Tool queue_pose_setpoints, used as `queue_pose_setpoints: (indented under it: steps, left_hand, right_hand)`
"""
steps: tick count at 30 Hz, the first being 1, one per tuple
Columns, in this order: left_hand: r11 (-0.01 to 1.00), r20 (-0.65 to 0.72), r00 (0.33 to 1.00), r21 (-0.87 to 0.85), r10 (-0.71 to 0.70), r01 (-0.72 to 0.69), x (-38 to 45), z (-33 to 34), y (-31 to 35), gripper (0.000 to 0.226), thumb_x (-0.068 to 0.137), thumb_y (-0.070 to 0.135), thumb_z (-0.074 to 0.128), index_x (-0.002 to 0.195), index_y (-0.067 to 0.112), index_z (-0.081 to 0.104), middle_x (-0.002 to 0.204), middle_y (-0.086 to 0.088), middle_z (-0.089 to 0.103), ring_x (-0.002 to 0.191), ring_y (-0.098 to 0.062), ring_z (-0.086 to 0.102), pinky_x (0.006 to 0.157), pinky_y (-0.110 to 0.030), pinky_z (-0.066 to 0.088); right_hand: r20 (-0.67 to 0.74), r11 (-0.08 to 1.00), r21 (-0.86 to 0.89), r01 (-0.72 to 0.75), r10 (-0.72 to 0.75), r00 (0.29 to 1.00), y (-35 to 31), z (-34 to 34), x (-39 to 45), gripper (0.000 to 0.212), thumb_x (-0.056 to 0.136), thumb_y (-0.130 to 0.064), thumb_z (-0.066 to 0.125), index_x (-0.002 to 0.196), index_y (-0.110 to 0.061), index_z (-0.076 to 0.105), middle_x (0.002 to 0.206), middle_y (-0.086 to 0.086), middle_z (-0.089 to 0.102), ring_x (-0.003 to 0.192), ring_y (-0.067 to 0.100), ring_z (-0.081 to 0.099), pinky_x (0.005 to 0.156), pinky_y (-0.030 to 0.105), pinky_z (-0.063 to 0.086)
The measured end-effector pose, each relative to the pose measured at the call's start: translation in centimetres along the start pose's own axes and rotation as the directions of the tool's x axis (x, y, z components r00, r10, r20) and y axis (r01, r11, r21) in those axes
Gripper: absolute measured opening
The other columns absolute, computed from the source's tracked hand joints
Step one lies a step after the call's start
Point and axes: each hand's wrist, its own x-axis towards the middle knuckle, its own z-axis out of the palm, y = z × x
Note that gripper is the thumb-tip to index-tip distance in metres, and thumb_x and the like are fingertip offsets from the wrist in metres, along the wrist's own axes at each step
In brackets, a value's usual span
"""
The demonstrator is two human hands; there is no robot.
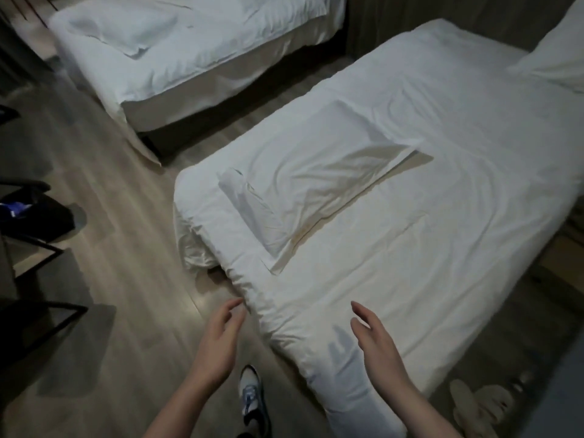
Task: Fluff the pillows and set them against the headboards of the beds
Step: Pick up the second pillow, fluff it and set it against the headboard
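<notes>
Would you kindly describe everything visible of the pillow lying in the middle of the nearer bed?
The pillow is white, in a soft, wrinkled fabric case, and looks flat and slack rather than plump. It lies flat and diagonal on the white cover of the nearer bed, around its middle. A loose flap of the case trails from its lower edge. Only the bedding touches it; both hands are short of it.

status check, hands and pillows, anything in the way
Left hand and right hand open, holding nothing. Near pillow flat mid-bed, untouched. Far pillow flat on other bed. Nothing blocking the reach.
</notes>
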Motion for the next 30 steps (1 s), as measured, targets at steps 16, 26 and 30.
queue_pose_setpoints:
  steps: [16,26,30]
  left_hand:
    - [0.987,0.244,0.968,0.162,-0.059,0.019,28.1,-8.0,6.1,0.049,0.101,0.045,0.057,0.139,0.015,0.06,0.139,0.0,0.06,0.129,-0.026,0.057,0.115,-0.045,0.042]
    - [0.961,0.268,0.951,0.266,-0.155,0.082,46.4,-5.6,9.0,0.032,0.098,0.049,0.058,0.095,0.017,0.06,0.093,-0.004,0.057,0.095,-0.027,0.056,0.085,-0.043,0.046]
    - [0.931,0.226,0.914,0.225,-0.337,0.287,54.0,-3.6,7.9,0.084,0.076,0.069,0.068,0.131,0.007,0.055,0.116,-0.02,0.062,0.108,-0.035,0.062,0.094,-0.046,0.052]
  right_hand:
    - [-0.317,0.958,0.281,-0.057,0.149,0.937,-7.1,18.6,13.0,0.034,0.104,-0.035,0.054,0.138,-0.04,0.054,0.135,-0.024,0.054,0.129,0.003,0.051,0.118,0.045,0.04]
    - [-0.352,0.901,0.397,-0.178,0.328,0.877,-6.9,21.9,28.2,0.042,0.103,-0.031,0.057,0.144,-0.022,0.052,0.134,-0.006,0.059,0.113,0.007,0.057,0.1,0.027,0.039]
    - [-0.404,0.891,0.388,-0.237,0.395,0.825,-6.5,22.3,34.4,0.053,0.101,-0.032,0.059,0.151,-0.019,0.045,0.145,0.0,0.054,0.131,0.019,0.053,0.112,0.035,0.04]
